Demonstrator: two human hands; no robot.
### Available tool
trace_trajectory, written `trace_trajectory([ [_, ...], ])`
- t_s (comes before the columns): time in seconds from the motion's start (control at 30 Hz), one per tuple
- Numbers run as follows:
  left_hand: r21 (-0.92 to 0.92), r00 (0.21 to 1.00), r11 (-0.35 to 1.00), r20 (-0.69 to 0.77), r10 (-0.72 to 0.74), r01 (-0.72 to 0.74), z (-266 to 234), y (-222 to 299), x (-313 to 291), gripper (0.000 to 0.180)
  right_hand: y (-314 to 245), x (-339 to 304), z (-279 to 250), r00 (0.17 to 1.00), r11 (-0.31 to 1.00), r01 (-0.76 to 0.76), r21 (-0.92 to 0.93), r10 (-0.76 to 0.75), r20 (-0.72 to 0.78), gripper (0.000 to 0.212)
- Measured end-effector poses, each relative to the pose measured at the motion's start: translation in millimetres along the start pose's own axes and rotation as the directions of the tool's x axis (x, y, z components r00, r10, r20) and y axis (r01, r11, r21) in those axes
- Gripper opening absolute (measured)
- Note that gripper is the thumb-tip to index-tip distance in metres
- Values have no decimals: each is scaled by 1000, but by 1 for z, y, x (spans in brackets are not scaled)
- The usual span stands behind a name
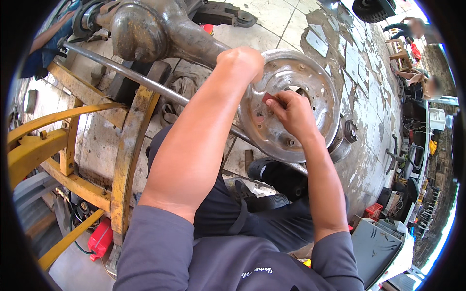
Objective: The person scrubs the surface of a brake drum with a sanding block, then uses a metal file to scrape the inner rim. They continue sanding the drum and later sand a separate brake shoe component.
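Note:
A round, worn metal plate (326, 80) with a raised rim and several holes faces me, standing on edge at the end of a thick axle housing (191, 41). My right hand (292, 114) is over its face, thumb and fingers pinched on a small red-brown piece of sandpaper (267, 97). A reddish patch (260, 118) shows on the metal below that piece. My left hand (242, 62) is bent over at the plate's upper left edge. Its fingers are turned away and hidden, so its grip does not show.
A yellow metal frame (131, 155) stands at left, with a long steel bar (126, 72) running past it. Broken tiles (316, 43) lie on the floor beyond the plate. A grey metal box (376, 247) is at lower right. Other people (412, 29) are at far right; another person's arm (48, 36) shows upper left.

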State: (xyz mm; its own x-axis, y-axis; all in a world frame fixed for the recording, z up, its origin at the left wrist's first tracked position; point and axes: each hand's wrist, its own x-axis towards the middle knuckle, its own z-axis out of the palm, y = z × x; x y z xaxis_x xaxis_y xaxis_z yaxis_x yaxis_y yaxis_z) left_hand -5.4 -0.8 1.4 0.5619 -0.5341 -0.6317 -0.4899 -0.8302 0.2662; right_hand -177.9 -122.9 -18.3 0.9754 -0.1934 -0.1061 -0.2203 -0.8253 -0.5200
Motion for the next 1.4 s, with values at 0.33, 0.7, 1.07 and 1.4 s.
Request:
trace_trajectory([
  [0.33, -3, 1000, 1000, -2, 0, -1, 1, -1, 2, 33, 1, -9, -12, 996, 998, -68, -11, 68, 62, 24],
  [0.7, -33, 999, 999, 43, -25, 26, -3, 1, -2, 31, 4, -2, -8, 994, 999, 42, -28, -39, 104, 22],
  [1.07, -27, 999, 999, -27, 21, -21, -1, -3, -2, 32, 4, 4, -9, 976, 979, 174, -104, -157, 152, 20],
  [1.4, -4, 1000, 1000, 1, -7, 7, -3, -1, -4, 30, 3, 8, -11, 971, 981, 179, -81, -163, 172, 23],
])
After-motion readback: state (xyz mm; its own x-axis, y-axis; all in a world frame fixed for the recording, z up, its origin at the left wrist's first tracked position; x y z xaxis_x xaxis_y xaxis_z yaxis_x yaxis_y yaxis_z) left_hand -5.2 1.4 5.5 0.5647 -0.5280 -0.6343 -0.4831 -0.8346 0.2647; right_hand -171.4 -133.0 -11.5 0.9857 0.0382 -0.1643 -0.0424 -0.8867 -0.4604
